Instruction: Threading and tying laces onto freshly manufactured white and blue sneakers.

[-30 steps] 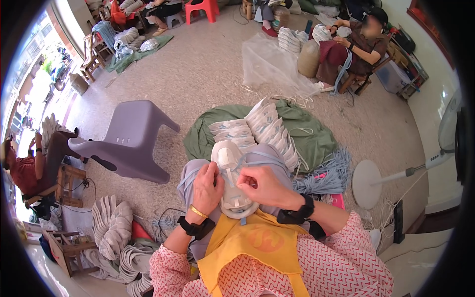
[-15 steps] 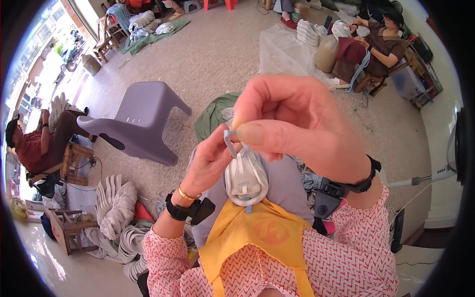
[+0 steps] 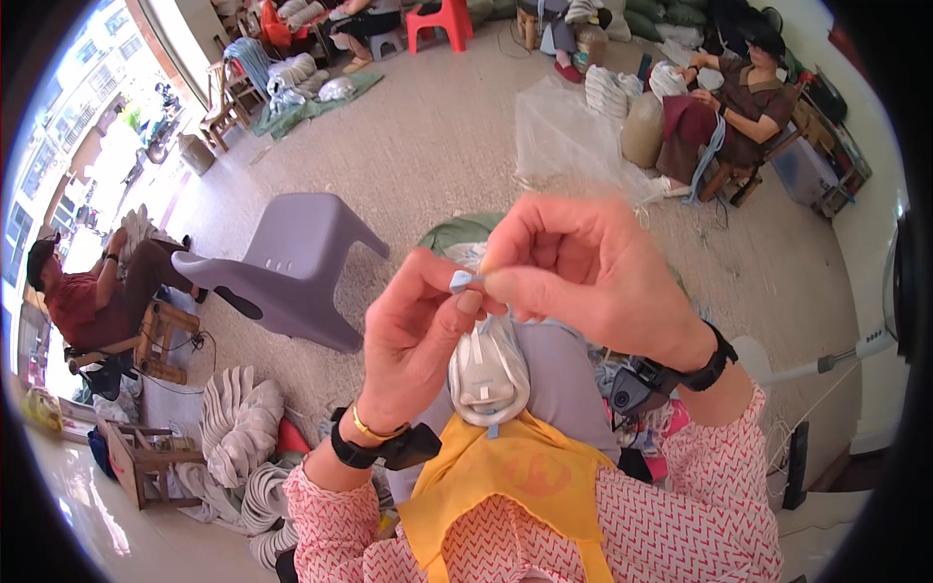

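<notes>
In front of my chest, both hands pinch a narrow light-blue strip (image 3: 461, 281), like a flat lace, and their fingertips nearly meet. Thumb and forefinger of my left hand (image 3: 413, 330) grip one part of it. My right hand (image 3: 603, 282), fingers curled, pinches it just to the right. Below them a pale grey-white shoe upper (image 3: 489, 374) lies on my lap, with a white tab and a small blue tab at its near end. Its far part is hidden behind my fingers.
A grey plastic chair (image 3: 292, 257) stands ahead on the left. Bundles of pale shoe uppers (image 3: 241, 428) lie on the floor at my left. Seated people work at the far left and far right. A white fan (image 3: 865, 345) stands at the right edge.
Both hands have come lower and closer to me, with the strip between them. My left hand now shows more fully, and less of the strip is visible. The whole view has shifted slightly.
</notes>
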### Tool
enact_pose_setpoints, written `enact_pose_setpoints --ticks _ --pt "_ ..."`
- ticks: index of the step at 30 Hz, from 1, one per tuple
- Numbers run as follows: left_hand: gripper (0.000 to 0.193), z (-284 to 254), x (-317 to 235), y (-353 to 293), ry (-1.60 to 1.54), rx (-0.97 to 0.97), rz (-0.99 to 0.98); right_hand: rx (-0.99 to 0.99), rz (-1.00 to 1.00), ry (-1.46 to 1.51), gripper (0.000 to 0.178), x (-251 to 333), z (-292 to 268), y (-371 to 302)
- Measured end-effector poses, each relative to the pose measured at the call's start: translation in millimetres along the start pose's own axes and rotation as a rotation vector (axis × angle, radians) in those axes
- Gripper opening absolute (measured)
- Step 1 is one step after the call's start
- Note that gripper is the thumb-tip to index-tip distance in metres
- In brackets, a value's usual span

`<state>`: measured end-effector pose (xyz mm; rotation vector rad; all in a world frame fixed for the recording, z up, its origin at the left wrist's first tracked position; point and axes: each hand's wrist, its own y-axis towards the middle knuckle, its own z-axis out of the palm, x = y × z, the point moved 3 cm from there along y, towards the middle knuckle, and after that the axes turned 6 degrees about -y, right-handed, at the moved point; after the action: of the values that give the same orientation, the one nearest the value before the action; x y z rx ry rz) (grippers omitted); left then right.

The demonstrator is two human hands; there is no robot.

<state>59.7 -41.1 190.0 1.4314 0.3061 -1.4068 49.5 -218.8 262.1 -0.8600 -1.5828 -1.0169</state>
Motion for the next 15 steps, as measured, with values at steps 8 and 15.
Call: enact_pose_setpoints --ticks 8,15 --pt "0.024 0.4 13.3 0.6 0.057 -0.160 -0.016 -0.189 0.028 0.105 0.015 -25.0 -4.1 0.4" --pt "0.030 4.2 22.9 3.9 0.256 -0.141 -0.214 -0.214 0.048 0.036 0.014 -33.0 -2.9 7.1"
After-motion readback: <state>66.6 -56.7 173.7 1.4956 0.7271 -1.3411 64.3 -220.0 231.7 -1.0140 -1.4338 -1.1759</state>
